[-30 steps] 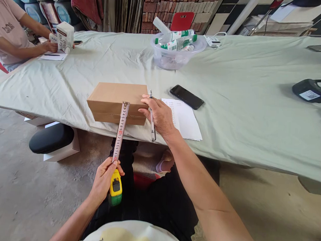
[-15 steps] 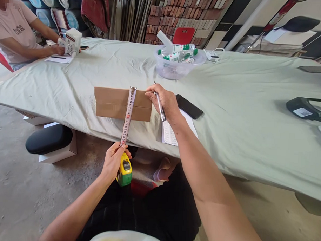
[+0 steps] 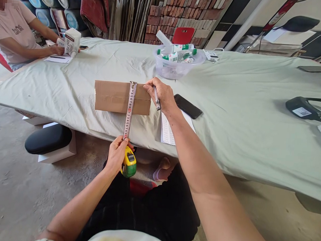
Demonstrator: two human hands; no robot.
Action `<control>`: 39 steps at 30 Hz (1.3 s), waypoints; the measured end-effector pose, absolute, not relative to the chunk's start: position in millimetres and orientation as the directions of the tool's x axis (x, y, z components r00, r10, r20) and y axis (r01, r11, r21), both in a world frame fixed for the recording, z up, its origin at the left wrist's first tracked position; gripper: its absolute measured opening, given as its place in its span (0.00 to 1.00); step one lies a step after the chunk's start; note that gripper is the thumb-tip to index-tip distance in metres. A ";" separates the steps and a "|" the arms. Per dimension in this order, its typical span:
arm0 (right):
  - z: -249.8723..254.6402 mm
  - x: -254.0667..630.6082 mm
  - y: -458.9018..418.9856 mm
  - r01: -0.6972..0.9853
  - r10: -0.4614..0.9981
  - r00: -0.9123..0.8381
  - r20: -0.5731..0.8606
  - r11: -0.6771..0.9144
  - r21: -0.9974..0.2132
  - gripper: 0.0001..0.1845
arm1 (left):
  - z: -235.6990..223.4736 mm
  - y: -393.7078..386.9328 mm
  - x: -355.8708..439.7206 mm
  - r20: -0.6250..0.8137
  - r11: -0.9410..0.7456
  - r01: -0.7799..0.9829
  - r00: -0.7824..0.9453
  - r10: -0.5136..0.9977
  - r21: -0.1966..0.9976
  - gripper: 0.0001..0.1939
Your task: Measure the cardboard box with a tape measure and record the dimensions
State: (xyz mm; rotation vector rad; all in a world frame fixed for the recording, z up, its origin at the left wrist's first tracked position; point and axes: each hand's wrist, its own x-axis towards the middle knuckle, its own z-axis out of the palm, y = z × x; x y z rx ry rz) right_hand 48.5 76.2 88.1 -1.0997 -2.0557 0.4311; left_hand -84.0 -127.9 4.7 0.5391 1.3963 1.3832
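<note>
My left hand [image 3: 116,154] is closed on a yellow and green tape measure [image 3: 130,162], pinching its blade just above the case, in front of the table edge. The drawn-out blade [image 3: 128,116] runs across a brown cardboard box [image 3: 111,97], its metal hook at the box's far edge. My right hand [image 3: 162,96] holds a pen [image 3: 156,99] against the palm, while thumb and forefinger meet the box's far right corner. Under my right forearm lies a printed sheet [image 3: 167,129], partly covered, beside a black phone [image 3: 188,106].
A clear plastic basin [image 3: 175,70] with bottles stands at the back of the cloth-covered table [image 3: 242,120]. At the far left a person [image 3: 19,38] sits by a white carton [image 3: 72,43]. On the right lies a black strapped device [image 3: 303,108]. A black case [image 3: 48,139] rests on a box below.
Both hands, the tape measure and the cardboard box have shifted slightly away from me. The pen has tipped a little in my right hand.
</note>
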 end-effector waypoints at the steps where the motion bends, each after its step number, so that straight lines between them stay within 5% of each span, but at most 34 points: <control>1: 88.6 48.4 76.0 0.561 0.820 -0.347 0.456 0.571 -0.599 0.21 | 5.0 -127.3 -84.1 -0.354 0.234 -0.343 -0.346 0.869 0.910 0.17; 13: 84.7 43.3 83.2 0.557 0.841 -0.321 0.435 0.539 -0.631 0.24 | 8.4 -129.4 -89.7 -0.309 0.194 -0.367 -0.285 0.908 0.910 0.18; 23: 89.2 33.7 49.0 0.631 0.863 -0.262 0.432 0.492 -0.600 0.14 | 34.8 -88.9 -97.9 -0.187 0.045 -0.377 -0.350 0.918 0.925 0.13; 28: 68.9 49.8 26.4 0.480 0.877 -0.228 0.422 0.479 -0.735 0.19 | 34.4 -76.8 -98.3 -0.207 0.065 -0.363 -0.369 0.906 0.930 0.12; 35: 21.9 131.2 64.4 0.285 0.962 -0.037 0.270 0.269 -0.920 0.24 | 36.2 -50.5 -97.4 -0.163 0.013 -0.323 -0.442 0.882 0.946 0.07; 39: -9.9 176.0 79.3 0.232 0.967 0.089 0.240 0.215 -0.949 0.27 | 47.3 -42.7 -75.3 -0.185 0.084 -0.343 -0.274 0.944 0.936 0.06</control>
